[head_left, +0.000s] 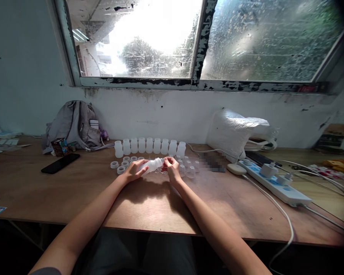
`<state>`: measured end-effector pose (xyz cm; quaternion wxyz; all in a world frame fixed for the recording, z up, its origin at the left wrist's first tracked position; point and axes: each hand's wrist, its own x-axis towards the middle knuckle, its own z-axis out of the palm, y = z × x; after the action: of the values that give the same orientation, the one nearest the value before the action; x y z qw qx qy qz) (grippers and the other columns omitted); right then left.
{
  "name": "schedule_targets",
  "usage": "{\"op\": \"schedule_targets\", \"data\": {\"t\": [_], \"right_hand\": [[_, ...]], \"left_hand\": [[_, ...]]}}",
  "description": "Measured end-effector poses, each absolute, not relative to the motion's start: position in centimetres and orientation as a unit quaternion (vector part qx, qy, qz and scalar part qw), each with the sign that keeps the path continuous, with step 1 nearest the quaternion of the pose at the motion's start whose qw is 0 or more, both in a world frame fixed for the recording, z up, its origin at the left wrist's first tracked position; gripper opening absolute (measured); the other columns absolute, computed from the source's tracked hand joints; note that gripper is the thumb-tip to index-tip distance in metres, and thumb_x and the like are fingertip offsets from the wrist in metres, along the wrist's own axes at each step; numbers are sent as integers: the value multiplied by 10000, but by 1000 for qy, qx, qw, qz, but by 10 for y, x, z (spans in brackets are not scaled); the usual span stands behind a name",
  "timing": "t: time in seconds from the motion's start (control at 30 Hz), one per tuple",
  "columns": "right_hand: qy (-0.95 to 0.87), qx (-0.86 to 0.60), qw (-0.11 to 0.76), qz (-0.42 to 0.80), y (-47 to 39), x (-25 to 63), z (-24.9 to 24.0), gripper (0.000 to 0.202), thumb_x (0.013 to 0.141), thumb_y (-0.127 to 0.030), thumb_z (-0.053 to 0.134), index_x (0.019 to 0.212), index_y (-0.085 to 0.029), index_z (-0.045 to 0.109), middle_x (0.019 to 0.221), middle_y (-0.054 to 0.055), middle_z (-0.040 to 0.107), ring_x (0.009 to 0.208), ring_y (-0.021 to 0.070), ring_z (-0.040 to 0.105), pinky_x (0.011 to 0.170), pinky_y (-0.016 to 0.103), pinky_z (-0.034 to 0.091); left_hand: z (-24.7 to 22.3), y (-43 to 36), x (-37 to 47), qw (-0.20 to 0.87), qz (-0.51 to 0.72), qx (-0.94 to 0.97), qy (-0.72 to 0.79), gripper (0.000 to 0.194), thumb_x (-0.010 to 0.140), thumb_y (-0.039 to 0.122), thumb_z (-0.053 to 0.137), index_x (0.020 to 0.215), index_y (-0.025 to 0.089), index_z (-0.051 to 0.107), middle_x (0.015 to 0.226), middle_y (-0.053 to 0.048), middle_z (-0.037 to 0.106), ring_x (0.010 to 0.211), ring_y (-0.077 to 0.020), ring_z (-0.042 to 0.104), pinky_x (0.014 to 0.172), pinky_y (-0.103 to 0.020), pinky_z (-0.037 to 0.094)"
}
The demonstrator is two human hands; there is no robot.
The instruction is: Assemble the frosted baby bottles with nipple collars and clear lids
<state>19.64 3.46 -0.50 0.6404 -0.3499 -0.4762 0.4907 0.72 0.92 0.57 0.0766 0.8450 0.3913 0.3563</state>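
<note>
Your left hand [134, 172] grips a tilted bottle [151, 165]; your right hand [172, 168] works narrowly at its mouth, its hold unclear. Steady alignment seems needed there.

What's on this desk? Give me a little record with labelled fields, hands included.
Left hand: around the body of a frosted bottle
Right hand: fingers at that bottle's neck end
Back row: nine upright frosted bottles
Small parts: white rings left, clear domed caps right
Far left: black phone, gray backpack
Far right: white power strip, chargers plugged in
Surface: wooden desk
</note>
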Motion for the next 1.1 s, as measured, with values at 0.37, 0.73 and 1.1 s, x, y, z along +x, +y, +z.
{"op": "schedule_targets", "data": {"t": [0.37, 0.73, 1.1], "right_hand": [[-489, -364, 633, 476, 33, 197, -4, 216, 650, -372, 576, 676, -180, 479, 545, -40, 486, 394, 70, 421, 324, 197, 376], [-477, -370, 614, 509, 32, 198, -2, 286, 668, -323, 538, 493, -200, 346, 333, -86, 332, 254, 41, 244, 259, 187, 175], [-501, -395, 571, 517, 31, 203, 2, 366, 667, -467, 543, 506, -191, 365, 364, -74, 362, 265, 34, 250, 249, 168, 152]], "left_hand": [[7, 11, 9, 203, 367, 804, 422, 411, 819, 445, 365, 1015, 154, 580, 979, -63, 616, 887, -212, 558, 764, -291, 420], [7, 6, 13, 115, 376, 837, 380, 376, 809, 419, 425, 1045, 156, 553, 979, -73, 582, 896, -189, 542, 802, -293, 409], [5, 6, 13, 128, 383, 828, 388, 372, 827, 407, 405, 1088, 169, 522, 990, -67, 568, 899, -185, 540, 806, -301, 419]]}}
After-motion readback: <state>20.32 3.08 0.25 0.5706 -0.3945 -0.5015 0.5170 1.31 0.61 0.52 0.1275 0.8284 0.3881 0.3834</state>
